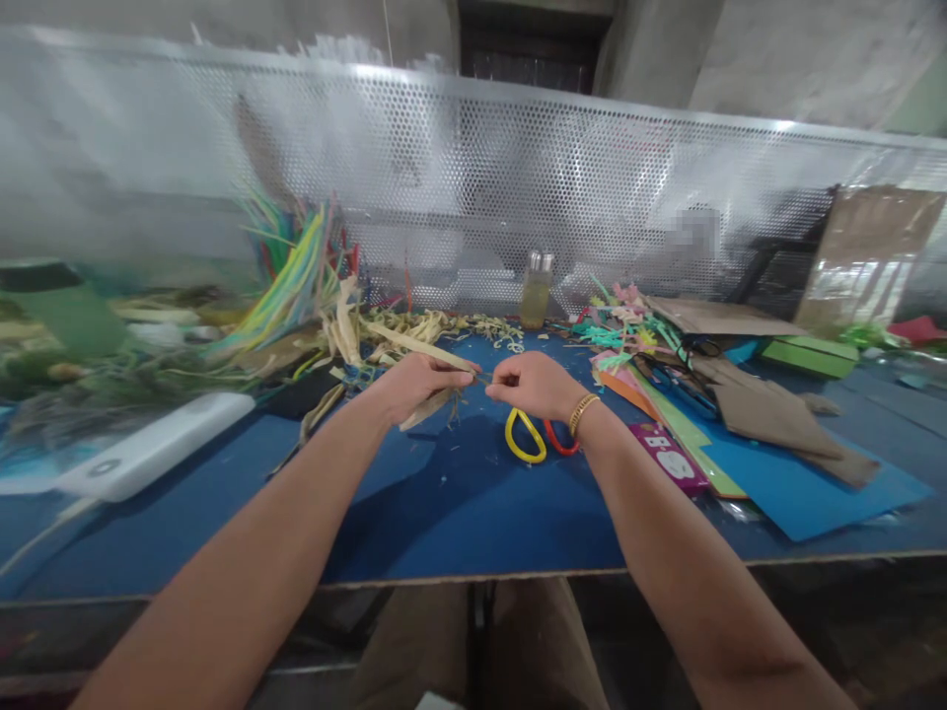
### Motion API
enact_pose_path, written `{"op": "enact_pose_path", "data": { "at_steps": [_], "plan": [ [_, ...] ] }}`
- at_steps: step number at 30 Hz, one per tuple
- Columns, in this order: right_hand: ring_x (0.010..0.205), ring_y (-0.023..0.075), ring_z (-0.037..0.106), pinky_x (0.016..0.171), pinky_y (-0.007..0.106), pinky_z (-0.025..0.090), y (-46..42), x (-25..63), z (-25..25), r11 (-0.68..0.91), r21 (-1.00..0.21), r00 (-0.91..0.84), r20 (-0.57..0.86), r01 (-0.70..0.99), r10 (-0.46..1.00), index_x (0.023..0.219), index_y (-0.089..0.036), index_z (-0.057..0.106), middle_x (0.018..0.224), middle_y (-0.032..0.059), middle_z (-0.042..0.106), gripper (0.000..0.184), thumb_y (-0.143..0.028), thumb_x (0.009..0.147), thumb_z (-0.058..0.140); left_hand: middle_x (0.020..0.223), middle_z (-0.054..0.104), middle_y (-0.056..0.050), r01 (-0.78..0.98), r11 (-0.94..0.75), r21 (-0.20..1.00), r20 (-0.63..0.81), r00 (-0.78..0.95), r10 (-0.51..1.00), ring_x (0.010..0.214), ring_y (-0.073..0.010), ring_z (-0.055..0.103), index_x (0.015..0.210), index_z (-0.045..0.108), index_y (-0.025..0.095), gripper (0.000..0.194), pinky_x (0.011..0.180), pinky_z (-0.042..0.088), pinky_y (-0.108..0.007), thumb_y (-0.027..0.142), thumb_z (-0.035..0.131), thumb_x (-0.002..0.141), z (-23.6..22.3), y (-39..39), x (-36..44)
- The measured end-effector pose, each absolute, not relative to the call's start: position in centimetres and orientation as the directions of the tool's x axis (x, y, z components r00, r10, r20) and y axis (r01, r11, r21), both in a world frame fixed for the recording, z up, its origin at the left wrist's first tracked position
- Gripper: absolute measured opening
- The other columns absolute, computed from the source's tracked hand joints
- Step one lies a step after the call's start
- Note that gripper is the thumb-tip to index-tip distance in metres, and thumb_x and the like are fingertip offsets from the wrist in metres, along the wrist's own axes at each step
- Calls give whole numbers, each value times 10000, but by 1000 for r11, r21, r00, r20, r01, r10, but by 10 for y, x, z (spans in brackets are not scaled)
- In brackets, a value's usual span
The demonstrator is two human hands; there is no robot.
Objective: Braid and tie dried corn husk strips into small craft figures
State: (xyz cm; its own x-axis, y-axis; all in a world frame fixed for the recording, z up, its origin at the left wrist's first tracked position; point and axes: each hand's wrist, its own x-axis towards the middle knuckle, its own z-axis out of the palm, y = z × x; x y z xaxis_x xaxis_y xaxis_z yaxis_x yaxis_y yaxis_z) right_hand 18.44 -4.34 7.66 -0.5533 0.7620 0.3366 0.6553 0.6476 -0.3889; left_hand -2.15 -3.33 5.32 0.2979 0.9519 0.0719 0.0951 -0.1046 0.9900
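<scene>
My left hand [421, 385] is closed above the middle of the table, pinching a pale dried husk strip [405, 341]. One end of the strip reaches up and left, and a loose piece hangs below the fingers. Just to the right, my right hand [539, 380] is closed too, thumb against fingertips, at a thin end that runs between both hands. Whether that end belongs to the same strip is too small to tell. Beneath my right hand lie scissors with one yellow loop [526, 456] and one red loop [562, 440]; their blades are hidden.
A glue gun-like white device [159, 446] with a cord lies left. Dried husks [436, 325] and colourful stems [296, 271] pile behind. A glass bottle [537, 291] stands by the perforated metal screen [444, 158]. Right are a purple packet [668, 459], blue sheets [806, 498] and brown cardboard [776, 409].
</scene>
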Motion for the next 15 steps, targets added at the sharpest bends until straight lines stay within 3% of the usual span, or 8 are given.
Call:
{"op": "enact_pose_path", "data": {
  "at_steps": [4, 8, 11, 15],
  "plan": [
    [607, 116, 495, 579, 249, 310, -36, 192, 79, 629, -447, -480, 410, 636, 776, 710, -156, 678, 655, 26, 609, 356, -422, 849, 486, 749, 698, -52, 164, -110, 980, 52, 324, 945, 680, -159, 584, 865, 739, 177, 299, 592, 426, -258, 329, 763, 608, 55, -34, -21],
    [729, 143, 542, 652, 256, 359, -29, 189, 75, 633, -509, -410, 489, 583, 770, 747, -169, 694, 786, 49, 649, 330, -417, 848, 501, 586, 618, -16, 245, -118, 962, 12, 392, 920, 549, -119, 505, 829, 735, 177, 227, 488, 348, -228, 340, 712, 672, 58, -40, -16],
    [674, 132, 526, 625, 256, 372, -29, 179, 66, 603, -653, -479, 391, 457, 786, 692, -163, 676, 703, 37, 624, 372, -461, 835, 505, 477, 496, 20, 280, -111, 953, -26, 443, 896, 430, -79, 373, 800, 721, 169, 219, 415, 239, -221, 363, 682, 706, 56, -43, -13],
    [544, 98, 471, 550, 245, 381, -29, 167, 55, 374, -910, -487, 248, 179, 837, 744, -163, 663, 580, -15, 554, 295, -456, 737, 626, 452, 410, 45, 247, -80, 966, -46, 466, 883, 385, -55, 262, 797, 705, 162, 254, 391, 168, -220, 398, 678, 708, 51, -43, -10]
  ]
}}
